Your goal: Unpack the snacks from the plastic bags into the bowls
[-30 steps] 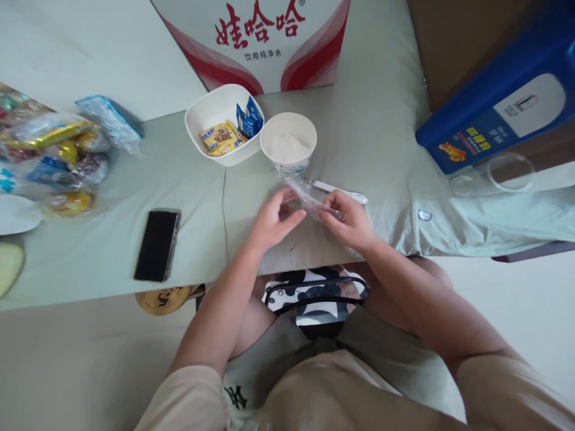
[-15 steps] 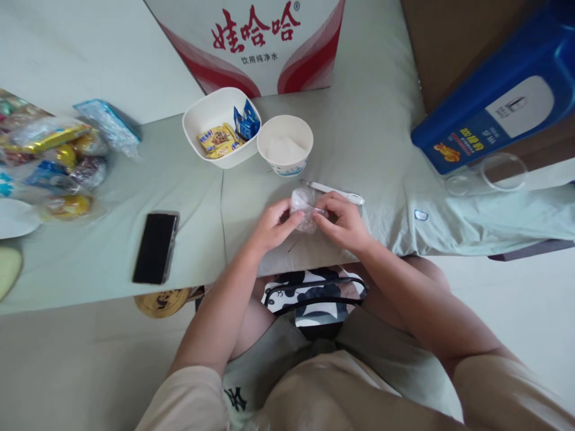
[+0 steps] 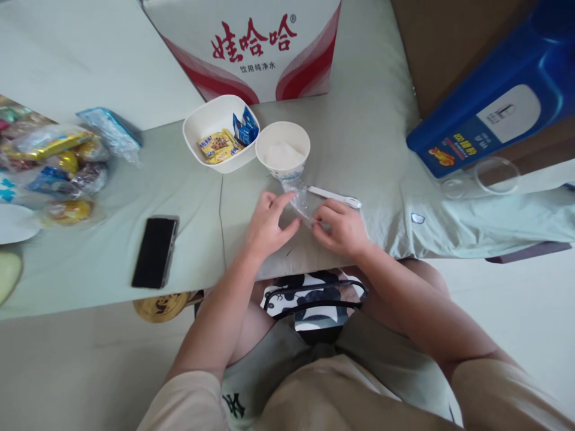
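A crumpled piece of clear plastic film [image 3: 296,193] lies spread between my hands, just in front of a paper cup [image 3: 284,146] with something white inside. My right hand [image 3: 341,226] pinches the film's near edge between thumb and fingers. My left hand [image 3: 268,224] has its thumb and fingers apart, with the index fingertip at the film's left side; whether it touches is hard to tell. Behind my right hand lies a slim white tool with a slider [image 3: 336,196], perhaps a utility knife.
A white bowl [image 3: 193,129] holds yellow and blue snack packets. A phone [image 3: 155,251] lies on the left, beyond it bagged snacks [image 3: 67,161]. At the back stands a printed carton [image 3: 256,54]. On the right are a blue bottle [image 3: 489,114] and a clear plastic cup [image 3: 496,178].
The film was bunched up between both hands and is now more spread out, reaching toward the paper cup. My left hand has let go and its fingers have opened, moving slightly left.
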